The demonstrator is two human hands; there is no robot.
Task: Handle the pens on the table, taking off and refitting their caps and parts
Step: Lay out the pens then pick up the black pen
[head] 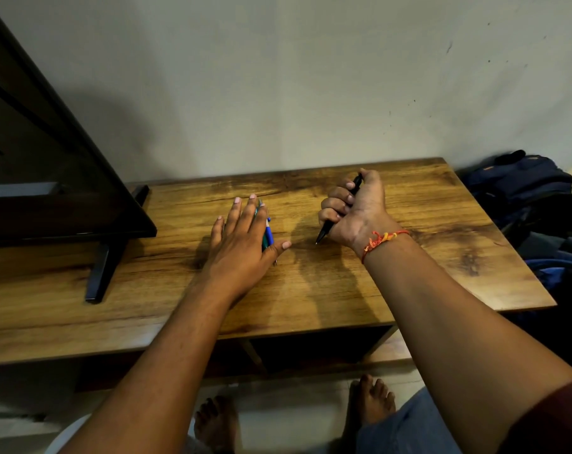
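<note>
Your right hand (353,208) is closed like a fist around a slim black pen (324,231), with all four fingers curled over its smooth, round barrel. The pen's long axis is slanted: the back end comes out above your index finger, away from you, and the fine tip points down and to the left, toward the table (442,244). I cannot tell if the tip touches the wood. An orange and yellow thread bracelet (381,239) is tied on this wrist. Your left hand (242,237) lies flat with straight, spread fingers on a small bundle of pens (268,234), pressing them and not gripping. These pens have blue and green plastic barrels; they lie on the tabletop near its middle, under your palm and index finger, with the long axis along your fingers and one thin metal point toward you. The tabletop is brown wood-grain board with dark streaks. On its left side stands a black flat screen (48,178) on an angled black foot (101,270). A dark blue fabric backpack (520,181) is beside the table on the right.
</note>
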